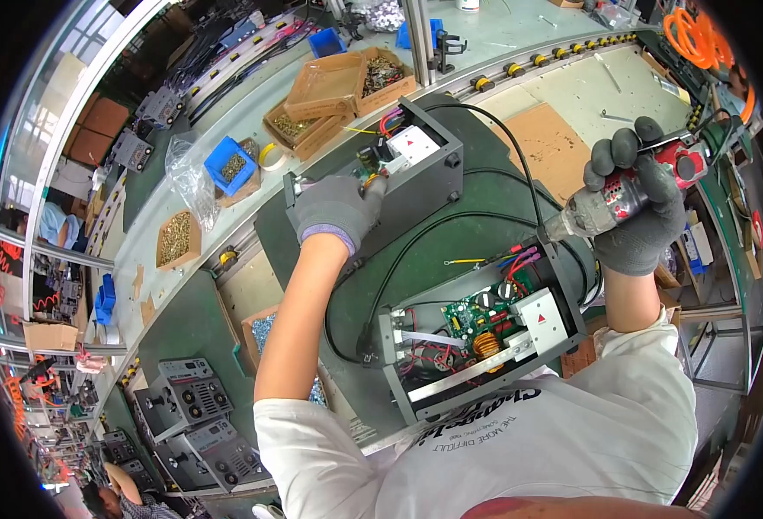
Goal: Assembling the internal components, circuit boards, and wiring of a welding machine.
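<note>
Workshop interior, metal frames and side bays behind; one curved counter (433, 246), green-topped in the working area. Far left: cardboard box (175, 240), filled with small brass-coloured pieces; below it, two dark panelled units (193, 389), knobs on their faces; blue bin (231, 166), small metal pieces inside. Centre-left: left hand (338, 208), grey-gloved, fingers curled over the open interior of the far unit (407, 195), a dark casing with a white plate; whether the fingers pinch anything cannot be told. Centre: near unit (485, 333), open-topped on the counter, close to the wearer; green board, copper coil and coloured leads exposed; black cable (387, 275) looping beside it. Right: power driver (585, 212), red and grey, nose toward the near unit's upper corner, contact not discernible; right hand (641, 195), gloved, closed around its body. Upper right: orange coiled hose (693, 39). Step in hand, as judged: positioning parts inside the far unit, driver kept ready. Next move, as judged: calls for a piece seated squarely, leads clear, before the driver's tip comes over it.
</note>
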Available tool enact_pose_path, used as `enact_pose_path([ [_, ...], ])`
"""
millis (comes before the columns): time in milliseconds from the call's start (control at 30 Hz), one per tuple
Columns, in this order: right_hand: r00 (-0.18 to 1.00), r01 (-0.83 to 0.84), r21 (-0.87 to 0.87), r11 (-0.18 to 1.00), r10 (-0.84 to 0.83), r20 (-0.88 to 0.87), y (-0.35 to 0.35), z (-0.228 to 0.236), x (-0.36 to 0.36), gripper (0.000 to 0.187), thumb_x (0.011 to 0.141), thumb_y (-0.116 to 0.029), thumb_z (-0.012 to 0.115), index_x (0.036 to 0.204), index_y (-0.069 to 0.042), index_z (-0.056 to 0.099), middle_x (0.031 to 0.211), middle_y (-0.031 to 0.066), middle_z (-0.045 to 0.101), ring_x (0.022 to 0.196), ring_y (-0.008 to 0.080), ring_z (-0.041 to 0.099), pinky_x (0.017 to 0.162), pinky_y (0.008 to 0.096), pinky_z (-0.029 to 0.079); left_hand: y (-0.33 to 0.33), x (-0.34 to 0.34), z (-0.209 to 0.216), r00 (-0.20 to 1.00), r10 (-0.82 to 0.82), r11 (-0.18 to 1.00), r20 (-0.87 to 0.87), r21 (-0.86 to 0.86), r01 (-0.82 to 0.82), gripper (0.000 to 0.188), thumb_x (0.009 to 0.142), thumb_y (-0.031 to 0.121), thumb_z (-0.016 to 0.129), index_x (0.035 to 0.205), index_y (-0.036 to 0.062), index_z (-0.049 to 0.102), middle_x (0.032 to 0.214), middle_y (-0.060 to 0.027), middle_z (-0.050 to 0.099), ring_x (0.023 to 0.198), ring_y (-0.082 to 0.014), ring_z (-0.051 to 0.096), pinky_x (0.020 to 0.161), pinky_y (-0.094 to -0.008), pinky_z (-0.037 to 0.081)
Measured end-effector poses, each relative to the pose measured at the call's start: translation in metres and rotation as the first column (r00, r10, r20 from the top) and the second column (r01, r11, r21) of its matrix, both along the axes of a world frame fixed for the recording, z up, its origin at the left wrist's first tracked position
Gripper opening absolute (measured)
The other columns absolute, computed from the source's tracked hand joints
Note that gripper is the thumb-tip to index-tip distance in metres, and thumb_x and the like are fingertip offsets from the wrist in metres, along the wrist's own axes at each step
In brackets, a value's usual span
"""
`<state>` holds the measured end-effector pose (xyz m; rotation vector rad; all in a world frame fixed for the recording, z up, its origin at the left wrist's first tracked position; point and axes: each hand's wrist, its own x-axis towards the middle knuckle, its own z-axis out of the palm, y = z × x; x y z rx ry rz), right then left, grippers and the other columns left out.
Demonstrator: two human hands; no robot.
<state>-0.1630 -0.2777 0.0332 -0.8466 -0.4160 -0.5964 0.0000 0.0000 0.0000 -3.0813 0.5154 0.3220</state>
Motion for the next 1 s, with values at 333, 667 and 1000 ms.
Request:
enact_pose_path([
  [333, 0.987, 0.07, 0.004, 0.998, -0.069, -0.144, 0.006, -0.007, 0.026, 0.041, 0.089, -0.017, 0.056, 0.128, -0.004, 0.052, 0.097, 0.0104, 0.062, 0.087, 0.0264, 0.064, 0.072, 0.0391, 0.055, 0.014, 0.036, -0.027, 0.992, -0.058, 0.956, -0.111, -0.292, 0.023, 0.061, 0.098, 0.055, 0.044, 0.093, 0.0029, 0.076, 0.092, -0.0235, 0.071, 0.09, -0.0392, 0.069, 0.083, -0.0466, 0.052],
  [667, 0.974, 0.157, -0.357, 0.921, -0.204, -0.099, 0.034, 0.023, 0.095, 0.042, 0.09, -0.019, 0.057, 0.128, -0.002, 0.051, 0.094, 0.0118, 0.061, 0.084, 0.0251, 0.061, 0.073, 0.0382, 0.053, 0.009, 0.029, -0.027, 0.996, 0.08, 0.962, -0.045, -0.257, -0.089, 0.057, 0.096, 0.054, 0.046, 0.092, 0.0069, 0.078, 0.093, -0.0193, 0.073, 0.089, -0.0366, 0.07, 0.083, -0.045, 0.053],
  [1000, 0.976, 0.111, -0.39, 0.914, -0.027, 0.214, 0.089, 0.028, 0.194, 0.023, 0.087, -0.015, 0.063, 0.103, 0.0, 0.062, 0.08, 0.0119, 0.068, 0.067, 0.0181, 0.066, 0.061, 0.0312, 0.053, 0.011, 0.033, -0.034, 0.993, 0.092, 0.953, -0.078, -0.282, -0.111, 0.056, 0.094, 0.055, 0.049, 0.089, 0.0076, 0.079, 0.091, -0.0191, 0.074, 0.089, -0.0351, 0.071, 0.083, -0.0445, 0.054],
])
